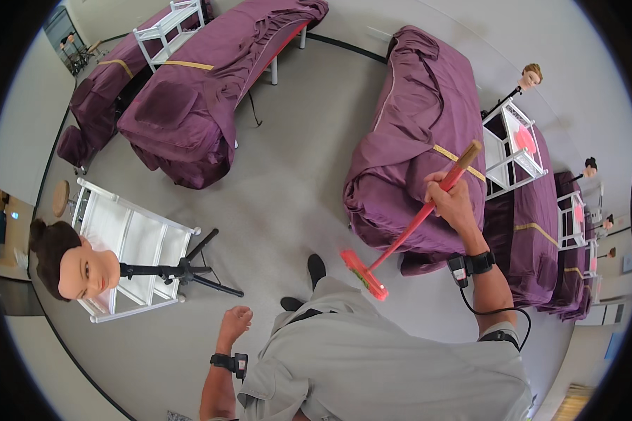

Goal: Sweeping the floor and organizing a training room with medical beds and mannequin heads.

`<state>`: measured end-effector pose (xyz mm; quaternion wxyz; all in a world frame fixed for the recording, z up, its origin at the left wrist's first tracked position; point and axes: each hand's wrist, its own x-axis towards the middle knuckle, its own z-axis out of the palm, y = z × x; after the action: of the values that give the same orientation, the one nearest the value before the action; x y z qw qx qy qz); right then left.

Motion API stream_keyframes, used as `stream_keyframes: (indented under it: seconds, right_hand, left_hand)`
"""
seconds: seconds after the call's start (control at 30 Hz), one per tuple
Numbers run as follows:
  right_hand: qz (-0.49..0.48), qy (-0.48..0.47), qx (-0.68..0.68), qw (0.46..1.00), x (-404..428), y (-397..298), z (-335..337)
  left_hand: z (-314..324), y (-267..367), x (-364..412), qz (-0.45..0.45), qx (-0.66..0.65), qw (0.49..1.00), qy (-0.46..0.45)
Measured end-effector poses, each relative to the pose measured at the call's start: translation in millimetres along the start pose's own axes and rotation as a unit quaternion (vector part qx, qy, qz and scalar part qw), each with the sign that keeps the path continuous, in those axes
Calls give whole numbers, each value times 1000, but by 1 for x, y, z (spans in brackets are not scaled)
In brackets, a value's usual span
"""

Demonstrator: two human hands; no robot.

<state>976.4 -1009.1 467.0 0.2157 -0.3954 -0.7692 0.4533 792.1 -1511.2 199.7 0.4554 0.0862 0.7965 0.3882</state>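
My right hand (450,202) is closed around the red handle of a broom (404,236), just below its worn brown upper end. The broom slants down to the left. Its pinkish-red head (363,274), with a green patch, is in front of my feet; whether it touches the grey floor (289,173) I cannot tell. My left hand (235,322) hangs low at my left side, fingers loosely curled with nothing in them. Closest to that hand are the black tripod legs (210,276) of a mannequin-head stand.
A dark-haired mannequin head (87,268) and white shelf trolley (137,242) stand at left. Purple-covered treatment beds are ahead left (174,137) and right (421,105), with floor between them. More beds (537,252), a white trolley (516,142) and mannequin heads (530,77) line the right.
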Motion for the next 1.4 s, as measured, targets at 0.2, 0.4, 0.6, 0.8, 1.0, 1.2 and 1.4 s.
stream_keyframes:
  seconds: [0.2,0.4,0.6,0.8,1.0,1.2,1.4]
  right_hand:
    - [135,-69,19,988,23,90,-26]
    - [238,-102,22,966,49,181,-67]
    - [210,-127,101,964,61,285,-89]
    - [305,49,178,934,77,359,-110]
    - [334,134,143,922,99,384,-113]
    - [321,188,91,924,93,406,-111]
    - [207,193,-113,952,77,422,-114]
  left_hand:
    - [-3,5,28,-26,-16,999,-9]
    - [-5,27,49,-47,-23,999,5]
    - [-3,48,64,-65,-5,998,16]
    - [1,65,80,-95,36,995,25]
    - [-3,70,118,-55,139,988,-31]
    - [-6,85,170,-35,89,995,-22]
    - [-46,77,271,194,287,938,-12]
